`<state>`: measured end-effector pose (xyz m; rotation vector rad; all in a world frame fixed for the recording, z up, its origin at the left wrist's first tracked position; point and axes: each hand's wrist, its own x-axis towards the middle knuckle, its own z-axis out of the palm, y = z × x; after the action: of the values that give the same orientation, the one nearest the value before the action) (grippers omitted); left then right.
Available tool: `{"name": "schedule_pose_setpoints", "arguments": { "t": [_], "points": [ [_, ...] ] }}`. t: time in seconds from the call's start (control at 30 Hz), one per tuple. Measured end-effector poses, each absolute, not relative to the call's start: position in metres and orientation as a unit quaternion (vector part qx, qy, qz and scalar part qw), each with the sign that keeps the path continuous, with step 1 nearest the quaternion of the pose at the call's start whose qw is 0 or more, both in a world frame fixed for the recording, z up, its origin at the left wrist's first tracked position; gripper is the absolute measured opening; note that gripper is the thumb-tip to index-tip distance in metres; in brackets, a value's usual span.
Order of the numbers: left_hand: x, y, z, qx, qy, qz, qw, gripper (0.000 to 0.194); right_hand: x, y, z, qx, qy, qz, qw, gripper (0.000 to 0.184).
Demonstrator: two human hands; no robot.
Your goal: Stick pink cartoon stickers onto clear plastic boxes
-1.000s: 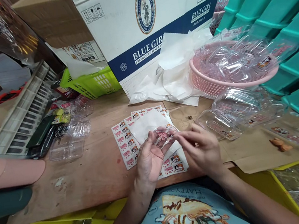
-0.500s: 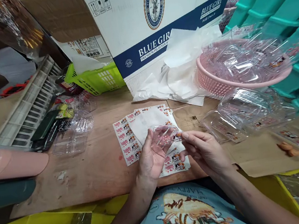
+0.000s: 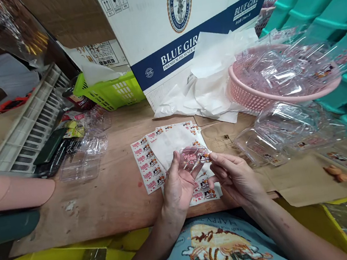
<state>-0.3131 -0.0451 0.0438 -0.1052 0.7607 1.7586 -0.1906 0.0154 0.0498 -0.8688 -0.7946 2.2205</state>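
My left hand [image 3: 177,186] cradles a small clear plastic box [image 3: 192,149] between thumb and fingers. A transparent sticker [image 3: 193,157] with pink lettering and two cartoon cats lies against the box's face. At the sticker's right end, the thumb and forefinger of my right hand [image 3: 232,173] pinch its edge; how much of it is stuck down I cannot tell. Beneath both hands lie sheets of the same cat stickers [image 3: 147,164], with a blank white backing sheet [image 3: 172,143] on top.
A pink basket [image 3: 252,92] heaped with clear boxes stands at right, with more stickered clear boxes [image 3: 261,147] before it. Crumpled white paper [image 3: 210,94] leans on a beer carton [image 3: 152,33]. Teal bins [image 3: 324,7] are stacked far right; a pink bottle [image 3: 16,191] lies left.
The sticker has gone from slanting down to the right to lying more level across the box face. Both hands have stayed in nearly the same place.
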Motion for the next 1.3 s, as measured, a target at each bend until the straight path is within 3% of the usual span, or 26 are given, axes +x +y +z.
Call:
{"name": "schedule_pose_setpoints", "arguments": {
  "t": [1.3],
  "points": [
    [-0.314,-0.045,0.035,-0.049,0.322,0.757,0.566,0.026,-0.194,0.013,0.025,-0.358,-0.387,0.765,0.369,0.022]
  ]
}}
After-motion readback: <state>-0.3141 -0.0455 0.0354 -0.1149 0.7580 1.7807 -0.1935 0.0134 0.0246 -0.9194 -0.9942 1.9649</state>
